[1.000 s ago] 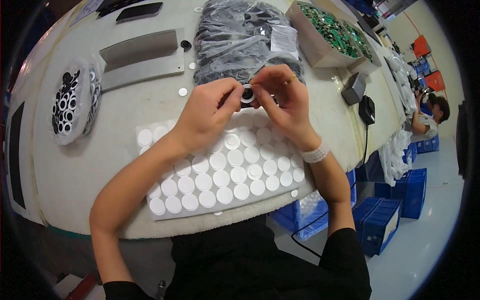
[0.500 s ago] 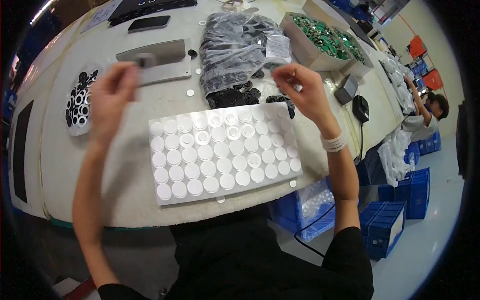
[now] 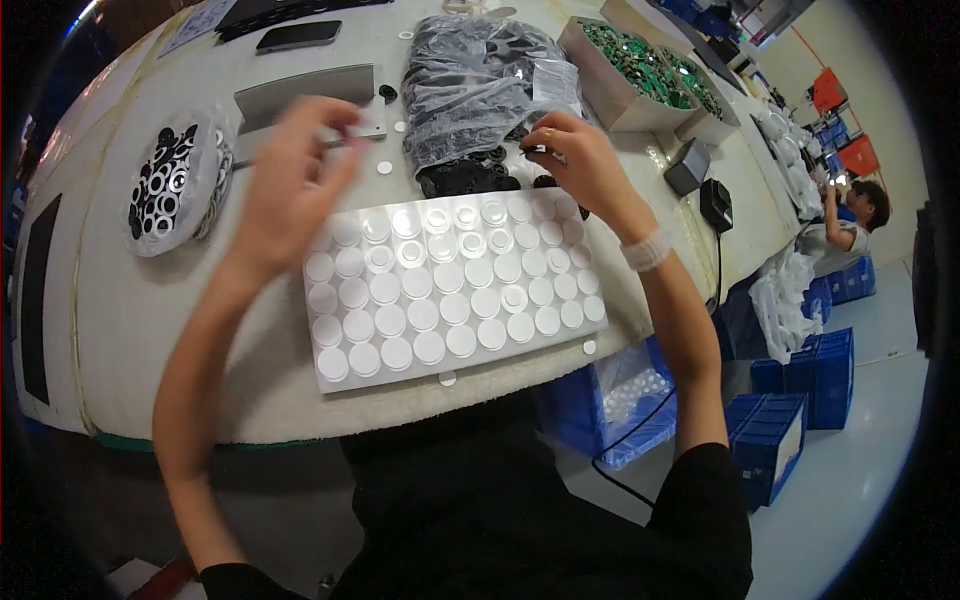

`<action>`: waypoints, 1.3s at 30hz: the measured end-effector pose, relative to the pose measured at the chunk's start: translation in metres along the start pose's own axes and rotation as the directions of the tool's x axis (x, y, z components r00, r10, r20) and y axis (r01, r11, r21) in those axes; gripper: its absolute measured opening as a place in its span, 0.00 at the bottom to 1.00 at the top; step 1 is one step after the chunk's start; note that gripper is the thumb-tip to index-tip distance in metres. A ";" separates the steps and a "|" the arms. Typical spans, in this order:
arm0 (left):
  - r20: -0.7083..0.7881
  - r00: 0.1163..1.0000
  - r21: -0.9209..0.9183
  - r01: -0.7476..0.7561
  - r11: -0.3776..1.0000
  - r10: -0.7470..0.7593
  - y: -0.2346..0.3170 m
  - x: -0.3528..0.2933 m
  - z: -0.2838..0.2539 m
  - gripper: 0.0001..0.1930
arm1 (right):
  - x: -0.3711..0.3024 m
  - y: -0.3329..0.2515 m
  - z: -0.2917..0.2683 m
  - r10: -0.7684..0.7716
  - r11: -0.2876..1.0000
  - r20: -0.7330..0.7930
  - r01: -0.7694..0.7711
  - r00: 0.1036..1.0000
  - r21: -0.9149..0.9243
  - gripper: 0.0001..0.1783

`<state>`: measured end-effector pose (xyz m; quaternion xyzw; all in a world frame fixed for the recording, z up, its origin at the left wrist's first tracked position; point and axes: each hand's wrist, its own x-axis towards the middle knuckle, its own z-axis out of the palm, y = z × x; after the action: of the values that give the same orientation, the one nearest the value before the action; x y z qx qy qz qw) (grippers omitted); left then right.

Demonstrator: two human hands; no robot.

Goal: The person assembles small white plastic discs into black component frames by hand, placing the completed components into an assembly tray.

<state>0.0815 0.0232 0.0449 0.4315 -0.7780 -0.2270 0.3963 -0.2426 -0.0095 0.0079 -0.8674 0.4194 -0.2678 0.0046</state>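
Observation:
My left hand (image 3: 298, 190) is smeared by motion above the grey metal bracket (image 3: 310, 92) and the tray's far left corner; whether its fingers hold anything does not show. Beside the plastic bag of black discs (image 3: 490, 95), my right hand (image 3: 580, 165) is closed in a pinch on a small black disc (image 3: 538, 150), partly hidden by the fingers. Between my forearms lies a white tray (image 3: 440, 372) filled with rows of round white caps (image 3: 430, 348). Several caps show a raised inner ring.
A clear bag of black and white rings (image 3: 165, 195) stands at the left. Boxes of green circuit boards (image 3: 640, 75) are at the far right, near a black adapter (image 3: 717, 205). A phone (image 3: 298, 37) lies at the back. Blue crates (image 3: 765, 440) stand on the floor; another person sits beyond.
My left hand has moved right, toward the bracket and tray. My right hand has shifted slightly left by the bag, and a black disc now shows at its fingertips.

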 end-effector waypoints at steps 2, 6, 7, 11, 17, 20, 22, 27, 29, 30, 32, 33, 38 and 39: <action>0.243 0.970 -0.298 0.080 0.951 -0.006 0.010 0.005 0.038 0.15 | -0.005 -0.034 -0.015 -0.004 0.995 -0.125 0.016 0.992 0.101 0.10; 0.674 0.739 -0.646 0.598 0.474 -0.014 0.030 0.024 0.082 0.17 | -0.018 -0.082 -0.033 -0.162 0.982 -0.276 0.183 0.947 0.053 0.16; 0.683 0.730 -0.643 0.604 0.471 -0.002 0.033 0.026 0.091 0.17 | -0.021 -0.081 -0.031 -0.195 0.975 -0.315 0.220 0.929 0.043 0.15; 0.634 0.772 -0.700 0.543 0.463 0.053 0.033 0.027 0.109 0.13 | -0.042 -0.074 -0.036 -0.184 0.982 -0.326 0.184 0.927 -0.033 0.14; 0.503 0.861 -0.715 0.460 0.526 -0.069 0.022 0.029 0.106 0.10 | -0.088 -0.059 -0.049 0.168 0.985 0.106 -0.172 0.980 0.032 0.17; 0.480 0.875 -0.689 0.423 0.588 -0.066 0.012 0.033 0.111 0.11 | -0.093 -0.059 -0.050 0.215 0.970 0.186 -0.232 0.959 0.073 0.16; 0.510 0.855 -0.665 0.460 0.588 -0.092 0.011 0.032 0.110 0.12 | -0.087 -0.058 -0.051 0.189 0.975 0.185 -0.207 0.965 0.082 0.14; 0.537 0.836 -0.635 0.488 0.599 -0.112 0.007 0.028 0.111 0.10 | -0.069 -0.047 -0.058 0.061 0.992 0.358 -0.095 0.932 0.079 0.10; 0.521 0.844 -0.636 0.482 0.603 -0.126 0.005 0.028 0.111 0.10 | -0.068 -0.045 -0.057 0.017 0.997 0.360 -0.044 0.933 0.068 0.10; 0.518 0.845 -0.639 0.483 0.598 -0.129 0.006 0.028 0.112 0.09 | -0.069 -0.045 -0.056 -0.019 0.998 0.362 -0.003 0.932 0.059 0.10; 0.507 0.850 -0.645 0.483 0.592 -0.142 0.007 0.027 0.111 0.09 | -0.071 -0.046 -0.058 -0.037 0.998 0.371 0.017 0.928 0.058 0.10; 0.506 0.852 -0.645 0.479 0.596 -0.137 0.007 0.027 0.111 0.09 | -0.071 -0.046 -0.059 -0.045 0.998 0.376 0.027 0.925 0.055 0.10; 0.501 0.858 -0.641 0.456 0.617 -0.113 0.006 0.027 0.111 0.09 | -0.057 -0.048 -0.062 -0.110 0.993 0.433 0.117 0.895 0.010 0.09; 0.500 0.859 -0.636 0.454 0.624 -0.115 0.006 0.027 0.112 0.09 | -0.051 -0.047 -0.062 -0.124 0.992 0.475 0.125 0.871 0.029 0.09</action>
<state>-0.0208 0.0050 -0.0043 0.2972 -0.6040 -0.6667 0.3199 -0.2632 0.0713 0.0487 -0.9318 0.3490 -0.0456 0.0890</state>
